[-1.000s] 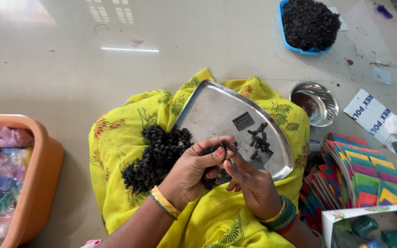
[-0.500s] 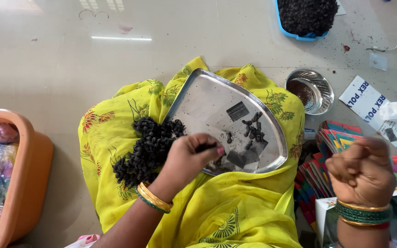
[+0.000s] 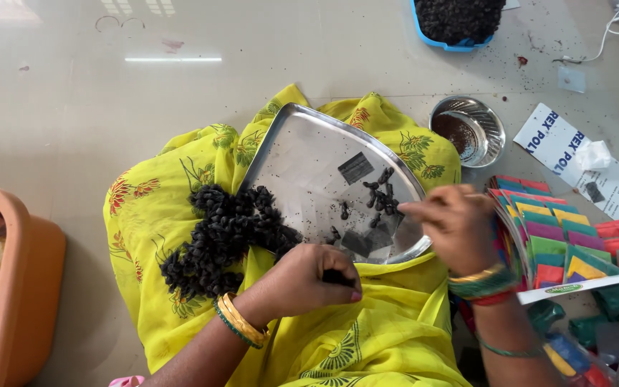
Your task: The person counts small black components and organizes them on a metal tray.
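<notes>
A steel tray point(image 3: 302, 161) lies tilted on my lap over a yellow flowered cloth point(image 3: 159, 201). A heap of small black twisted pieces point(image 3: 220, 236) rests on the cloth at the tray's left edge, and several loose ones point(image 3: 381, 195) lie on the tray. My left hand point(image 3: 309, 281) is below the tray's near rim, its fingers curled around a few black pieces. My right hand point(image 3: 454, 223) reaches in from the right, fingers held together with the tips at the loose pieces on the tray. Whether it holds anything is hidden.
A small steel bowl point(image 3: 471, 129) with dark residue stands right of the tray. Stacked coloured packets point(image 3: 564, 240) and a white printed sheet point(image 3: 578, 161) lie at the right. A blue tray of black pieces point(image 3: 460, 21) sits at the top, an orange tub point(image 3: 30, 276) at the left.
My right hand left the tray, swung out to the right as a fist, and has come back to the tray's right side. My left hand slid down to the tray's near rim.
</notes>
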